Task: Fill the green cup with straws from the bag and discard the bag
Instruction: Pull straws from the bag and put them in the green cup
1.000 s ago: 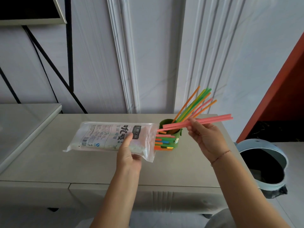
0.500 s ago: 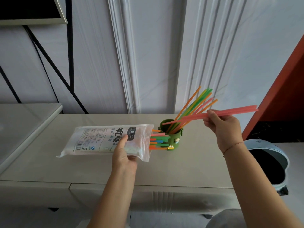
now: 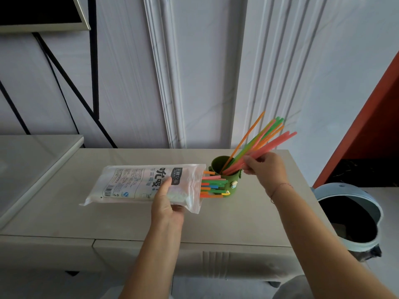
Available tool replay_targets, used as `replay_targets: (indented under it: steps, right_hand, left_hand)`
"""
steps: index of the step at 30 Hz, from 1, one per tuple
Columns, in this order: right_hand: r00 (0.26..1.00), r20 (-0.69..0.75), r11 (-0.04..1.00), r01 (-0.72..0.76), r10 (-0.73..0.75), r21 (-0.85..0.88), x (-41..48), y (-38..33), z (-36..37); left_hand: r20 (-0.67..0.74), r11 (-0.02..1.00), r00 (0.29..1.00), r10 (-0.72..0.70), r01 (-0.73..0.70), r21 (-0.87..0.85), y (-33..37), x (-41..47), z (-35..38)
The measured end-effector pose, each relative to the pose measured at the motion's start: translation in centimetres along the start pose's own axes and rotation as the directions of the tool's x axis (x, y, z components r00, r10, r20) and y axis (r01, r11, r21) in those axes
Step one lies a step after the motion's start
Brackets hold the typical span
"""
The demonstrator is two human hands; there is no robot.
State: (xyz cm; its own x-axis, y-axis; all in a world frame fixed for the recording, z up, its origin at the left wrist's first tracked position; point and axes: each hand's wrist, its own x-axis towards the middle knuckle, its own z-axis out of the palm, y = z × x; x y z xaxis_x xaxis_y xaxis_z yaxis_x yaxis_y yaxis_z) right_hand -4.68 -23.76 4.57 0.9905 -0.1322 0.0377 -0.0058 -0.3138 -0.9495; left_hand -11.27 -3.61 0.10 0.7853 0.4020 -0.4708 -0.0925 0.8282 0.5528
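Observation:
A green cup (image 3: 232,179) stands on the beige cabinet top (image 3: 248,212), with several orange, green and pink straws leaning out to the upper right. My right hand (image 3: 264,169) pinches a few pink straws (image 3: 278,142) whose lower ends sit in the cup. My left hand (image 3: 167,203) grips the clear plastic straw bag (image 3: 138,183) near its open end, holding it level just left of the cup. Coloured straw ends (image 3: 212,186) stick out of the bag's mouth in front of the cup.
A pale blue waste bin (image 3: 349,214) with a dark inside stands on the floor to the right of the cabinet. A glass-topped surface (image 3: 32,165) adjoins on the left. White panelled wall behind, with a black metal frame (image 3: 94,61) at left.
My right hand has pulled the pink straws out of the bag to the right, tilted them and lowered their ends into the cup. The bag has shifted slightly left.

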Motion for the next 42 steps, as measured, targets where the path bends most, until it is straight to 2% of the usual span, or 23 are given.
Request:
replay_targets:
  steps: [3,5,8,12,17,21,24,26,28,30,32,34,39,42]
  right_hand:
    - [0.999,0.035,0.992,-0.016,0.021,-0.127,0.1,0.7,1.2]
    - [0.999,0.041,0.988,-0.024,0.030,-0.151,0.1,0.9,1.5]
    - [0.999,0.017,0.997,-0.042,0.043,-0.063,-0.1,1.1,1.4]
    - [0.996,-0.084,0.996,-0.018,0.026,0.091,-0.4,1.2,0.9]
    - [0.997,-0.077,0.998,-0.004,0.009,0.056,-0.2,1.4,1.3]
    - [1.000,-0.009,0.999,-0.028,0.029,0.027,0.2,1.5,1.3]
    - [0.991,0.082,0.992,-0.113,0.108,0.061,-0.4,1.8,1.0]
    - [0.971,0.127,0.963,-0.220,0.202,0.155,-1.3,2.2,0.8]
    - [0.934,0.193,0.884,-0.349,0.301,0.309,-2.5,2.3,0.7]
    - [0.896,0.304,0.822,-0.424,0.322,0.379,-3.8,2.0,0.9]
    - [0.884,0.384,0.851,-0.403,0.266,0.338,-4.8,1.5,1.3]
    - [0.898,0.399,0.896,-0.322,0.187,0.305,-5.4,0.7,1.6]
    - [0.948,0.312,0.942,-0.155,0.058,0.297,-5.7,-0.2,1.9]
    - [0.961,0.272,0.949,-0.126,0.045,0.289,-5.3,-0.2,1.1]
  left_hand:
    - [0.009,1.000,1.000,-0.003,0.003,0.008,-0.1,0.0,-0.1]
    - [0.016,1.000,1.000,-0.006,0.006,0.007,-0.2,0.0,-0.2]
    - [0.031,1.000,0.999,-0.012,0.012,-0.005,-0.2,0.2,-0.3]
    - [0.028,1.000,0.999,-0.027,0.027,-0.011,-0.4,0.3,-0.3]
    - [0.039,0.999,0.998,-0.042,0.043,-0.015,-0.7,0.2,-0.1]
    - [0.049,0.999,0.998,-0.035,0.035,-0.010,-0.7,-0.1,0.2]
    - [0.045,1.000,0.999,-0.007,0.008,-0.013,-0.5,-0.1,0.3]
    - [0.026,1.000,1.000,0.015,-0.015,-0.010,-0.4,-0.3,0.4]
    - [0.008,0.999,0.999,0.032,-0.032,-0.006,-0.3,-0.5,0.6]
    - [0.002,0.999,0.999,0.042,-0.042,0.002,-0.3,-0.6,0.9]
    - [0.004,0.999,0.999,0.046,-0.046,0.008,-0.5,-0.8,1.0]
    - [0.001,0.999,0.999,0.053,-0.053,0.011,-0.5,-0.9,1.1]
    - [-0.002,1.000,1.000,0.029,-0.029,0.009,-0.3,-0.8,0.6]
    - [0.010,1.000,1.000,-0.009,0.010,-0.008,0.2,-0.4,0.0]
